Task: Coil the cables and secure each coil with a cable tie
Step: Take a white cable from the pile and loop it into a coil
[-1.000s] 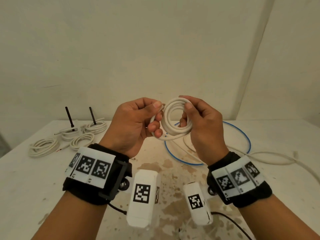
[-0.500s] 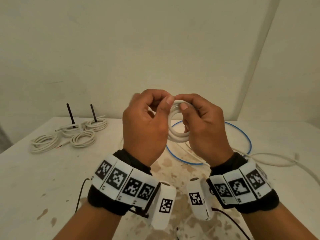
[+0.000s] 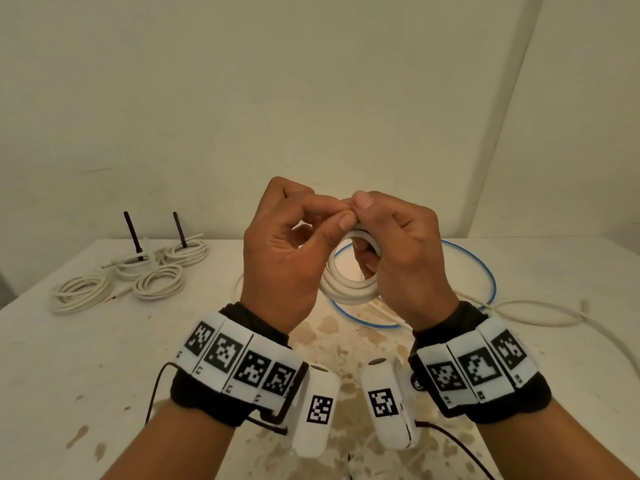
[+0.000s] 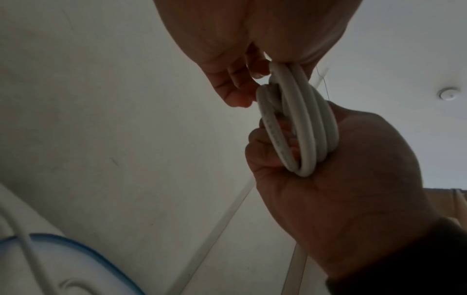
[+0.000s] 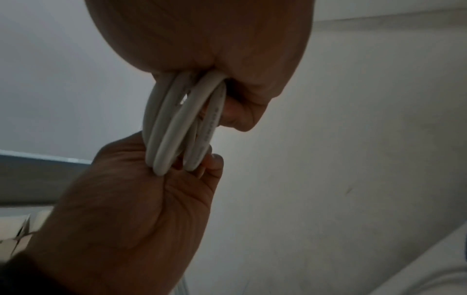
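Note:
I hold a small white cable coil [image 3: 346, 289] in the air over the table, between both hands. My left hand [image 3: 341, 214] pinches the top of the coil with thumb and forefinger. My right hand [image 3: 372, 221] grips the coil's right side, its fingers curled through the ring and its thumb meeting the left thumb on top. In the left wrist view the coil [image 4: 300, 127] shows several turns side by side. The right wrist view shows the coil [image 5: 174, 123] held at both ends. No cable tie shows; the fingers hide the top of the coil.
Three coiled white cables [image 3: 159, 285] lie at the back left of the stained white table [image 3: 69, 358], beside two black pegs [image 3: 133, 237]. A blue cable loop [image 3: 486, 271] and a loose white cable [image 3: 540, 317] lie behind and to the right of my hands.
My left hand has turned over from the coil's left side to pinch its top, next to the right thumb. Both hands have come closer together and the coil now hangs lower between them.

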